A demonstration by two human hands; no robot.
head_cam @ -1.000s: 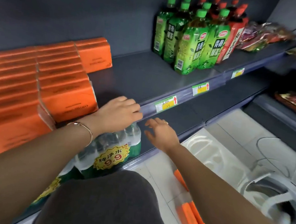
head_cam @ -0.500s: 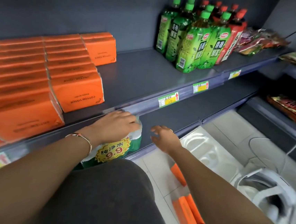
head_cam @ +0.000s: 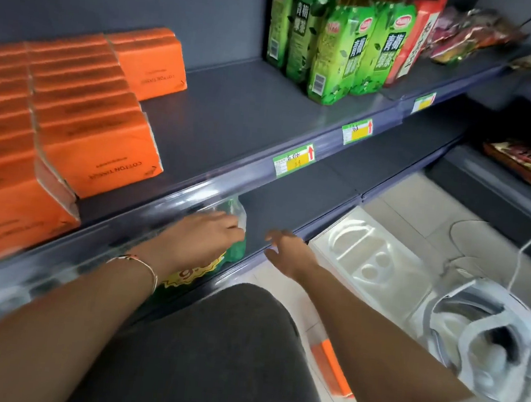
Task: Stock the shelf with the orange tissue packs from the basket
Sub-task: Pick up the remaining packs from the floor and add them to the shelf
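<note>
Several orange tissue packs [head_cam: 80, 124] stand in rows on the left of the grey shelf [head_cam: 243, 117]. More orange packs [head_cam: 332, 367] lie low on the floor between my knee and right arm, mostly hidden; the basket itself is hard to make out. My left hand [head_cam: 195, 242] hangs below the shelf's front rail with relaxed fingers, over a pack of water bottles [head_cam: 225, 229], holding nothing. My right hand [head_cam: 288, 251] is at the lower shelf's edge, fingers loosely spread and empty.
Green tea bottles [head_cam: 340, 46] and a red bottle [head_cam: 416, 37] stand at the shelf's right, snack bags [head_cam: 468, 32] beyond them. Price tags [head_cam: 294, 160] line the rail. White moulded foam [head_cam: 372, 259] and a white device [head_cam: 484, 341] with a cable lie on the floor.
Both hands dropped from the upper shelf's edge to below its rail. The view moved closer and lower, so the tissue packs appear higher and larger.
</note>
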